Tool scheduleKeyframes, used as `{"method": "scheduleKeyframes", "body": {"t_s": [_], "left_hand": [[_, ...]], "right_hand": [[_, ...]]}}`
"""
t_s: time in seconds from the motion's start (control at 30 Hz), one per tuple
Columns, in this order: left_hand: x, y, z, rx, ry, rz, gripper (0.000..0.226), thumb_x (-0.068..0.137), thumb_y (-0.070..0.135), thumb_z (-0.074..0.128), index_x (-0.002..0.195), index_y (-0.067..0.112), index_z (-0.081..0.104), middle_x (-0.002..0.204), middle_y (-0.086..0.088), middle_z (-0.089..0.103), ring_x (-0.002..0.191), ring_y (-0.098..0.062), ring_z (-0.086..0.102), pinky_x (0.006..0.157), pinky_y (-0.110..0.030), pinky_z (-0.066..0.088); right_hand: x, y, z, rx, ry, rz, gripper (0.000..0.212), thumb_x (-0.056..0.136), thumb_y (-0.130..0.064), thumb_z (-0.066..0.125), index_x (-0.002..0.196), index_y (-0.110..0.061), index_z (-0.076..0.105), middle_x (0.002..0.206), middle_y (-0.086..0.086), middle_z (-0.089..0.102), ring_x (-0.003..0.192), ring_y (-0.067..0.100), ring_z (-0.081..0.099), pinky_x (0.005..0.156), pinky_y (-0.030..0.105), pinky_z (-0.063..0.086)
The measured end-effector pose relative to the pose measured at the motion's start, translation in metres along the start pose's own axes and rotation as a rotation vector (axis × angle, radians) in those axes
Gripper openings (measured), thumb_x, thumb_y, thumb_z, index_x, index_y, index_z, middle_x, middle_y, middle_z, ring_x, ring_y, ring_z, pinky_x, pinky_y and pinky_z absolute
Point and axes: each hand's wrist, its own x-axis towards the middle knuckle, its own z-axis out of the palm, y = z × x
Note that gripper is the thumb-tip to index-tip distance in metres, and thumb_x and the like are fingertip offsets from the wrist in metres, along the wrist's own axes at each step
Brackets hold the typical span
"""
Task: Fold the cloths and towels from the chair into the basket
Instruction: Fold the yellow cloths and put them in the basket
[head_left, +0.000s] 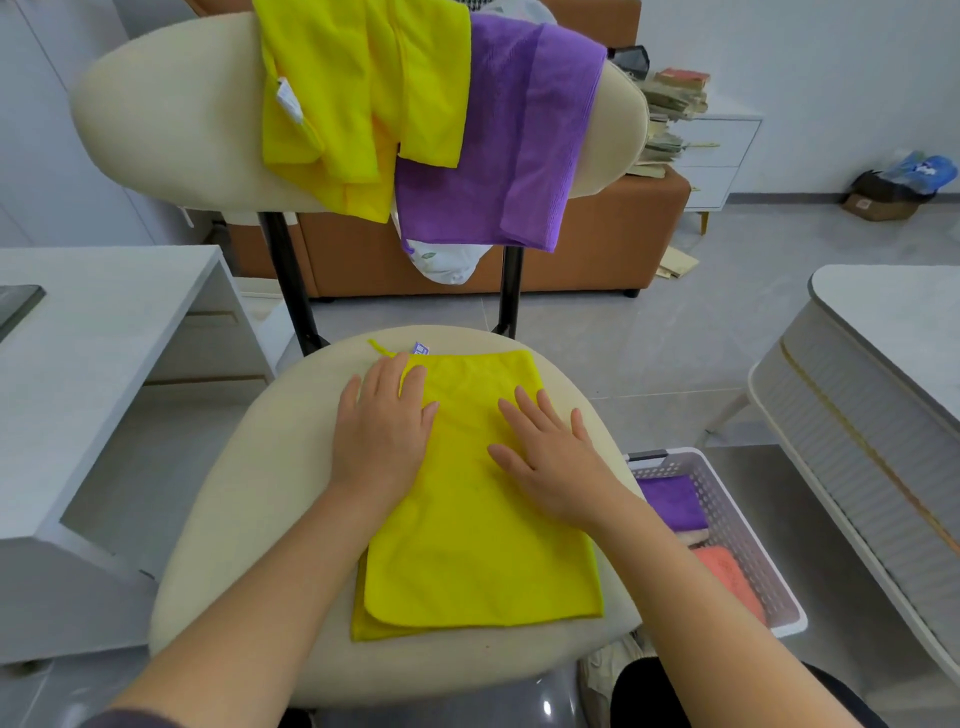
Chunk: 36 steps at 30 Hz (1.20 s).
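A yellow cloth (478, 551), folded in half, lies flat on the cream chair seat (249, 519). My left hand (382, 426) presses flat on its far left part, fingers straight. My right hand (545, 452) lies flat on its right side. Over the chair back (171, 119) hang more yellow cloths (353, 88) and a purple cloth (498, 140). A white perforated basket (737, 525) stands on the floor to the right of the seat, with a folded purple cloth (670, 501) and a folded coral cloth (727, 577) inside.
A white desk (104, 322) stands to the left, a pale round table (883, 364) to the right. An orange sofa (597, 244) sits behind the chair, with a white drawer unit (717, 156) and stacked books (670, 114) beyond.
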Motion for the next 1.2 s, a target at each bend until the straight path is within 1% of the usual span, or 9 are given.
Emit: {"method": "scheduleKeyframes", "body": {"t_s": [0.1, 0.17, 0.3, 0.47, 0.6, 0.7, 0.87, 1.0, 1.2], "left_hand": [[-0.021, 0.008, -0.003, -0.068, 0.064, 0.144, 0.026, 0.087, 0.023, 0.043, 0.099, 0.012, 0.064, 0.097, -0.007, 0.063, 0.088, -0.029, 0.062, 0.073, -0.039, 0.049], [-0.041, 0.015, -0.006, -0.129, -0.087, 0.149, 0.049, 0.09, 0.038, 0.03, 0.112, 0.011, 0.063, 0.115, -0.009, 0.063, 0.106, -0.03, 0.061, 0.088, -0.042, 0.048], [-0.066, 0.015, -0.005, -0.142, -0.471, 0.06, 0.115, 0.056, 0.078, -0.034, 0.151, 0.023, -0.001, 0.158, 0.005, -0.011, 0.146, -0.012, -0.009, 0.117, -0.041, 0.0], [-0.073, 0.008, -0.011, -0.113, -0.531, -0.025, 0.109, 0.055, 0.076, -0.035, 0.149, 0.025, -0.013, 0.145, 0.014, -0.03, 0.134, -0.003, -0.027, 0.115, -0.046, -0.008], [-0.077, 0.009, -0.02, -0.11, -0.396, -0.132, 0.056, 0.1, 0.04, 0.018, 0.15, 0.016, 0.015, 0.159, 0.002, 0.002, 0.146, -0.015, 0.002, 0.115, -0.047, 0.004], [-0.078, 0.008, -0.027, -0.263, 0.001, 0.139, 0.029, 0.085, 0.023, 0.044, 0.109, 0.018, 0.06, 0.113, -0.001, 0.058, 0.107, -0.018, 0.054, 0.09, -0.031, 0.039], [-0.093, 0.012, -0.038, -0.408, -0.176, 0.557, 0.016, 0.084, 0.039, 0.056, 0.081, 0.024, 0.054, 0.077, 0.01, 0.053, 0.074, -0.007, 0.047, 0.063, -0.021, 0.036], [-0.107, 0.005, -0.035, -0.248, -0.284, 0.637, 0.037, 0.075, 0.062, 0.055, 0.094, 0.032, 0.047, 0.089, 0.013, 0.051, 0.082, -0.005, 0.046, 0.069, -0.022, 0.033], [-0.111, 0.012, -0.037, -0.177, -0.138, 0.637, 0.015, 0.081, 0.035, 0.048, 0.084, 0.022, 0.054, 0.079, 0.006, 0.055, 0.071, -0.014, 0.053, 0.057, -0.027, 0.044]], "right_hand": [[-0.004, 0.002, 0.004, -0.026, -0.01, -0.005, 0.061, 0.1, -0.048, 0.024, 0.153, -0.022, 0.005, 0.16, -0.002, -0.007, 0.146, 0.017, -0.012, 0.116, 0.045, -0.008], [-0.008, 0.0, 0.008, -0.037, 0.0, -0.019, 0.062, 0.1, -0.049, 0.023, 0.153, -0.02, 0.005, 0.16, -0.002, -0.007, 0.146, 0.017, -0.012, 0.116, 0.044, -0.008], [-0.019, -0.003, 0.018, -0.1, -0.018, -0.056, 0.088, 0.077, -0.069, -0.004, 0.152, -0.024, -0.002, 0.158, -0.005, -0.013, 0.144, 0.015, -0.018, 0.114, 0.045, -0.012], [-0.025, 0.009, 0.017, -0.049, -0.002, 0.04, 0.089, 0.072, -0.07, -0.008, 0.151, -0.028, -0.005, 0.157, -0.01, -0.016, 0.144, 0.016, -0.018, 0.116, 0.05, -0.011], [-0.03, 0.015, 0.009, 0.035, 0.004, 0.059, 0.059, 0.099, -0.049, 0.016, 0.152, -0.026, 0.004, 0.159, -0.008, -0.008, 0.146, 0.017, -0.011, 0.116, 0.048, -0.007], [-0.038, 0.017, 0.0, 0.071, 0.103, -0.015, 0.048, 0.103, -0.028, 0.029, 0.15, -0.023, 0.019, 0.159, -0.005, 0.003, 0.147, 0.017, -0.003, 0.117, 0.044, -0.001], [-0.061, 0.012, -0.004, 0.203, 0.35, -0.217, 0.033, 0.091, -0.018, 0.045, 0.118, -0.014, 0.064, 0.12, 0.003, 0.062, 0.111, 0.019, 0.055, 0.094, 0.032, 0.045], [-0.082, 0.009, 0.0, 0.246, 0.23, -0.339, 0.034, 0.087, -0.04, 0.051, 0.108, -0.018, 0.066, 0.104, -0.004, 0.063, 0.097, 0.007, 0.054, 0.085, 0.024, 0.045], [-0.099, 0.007, 0.01, 0.087, 0.083, -0.416, 0.081, 0.065, -0.063, 0.066, 0.134, -0.034, 0.036, 0.132, -0.01, 0.049, 0.121, 0.005, 0.04, 0.098, 0.022, 0.032]]}}
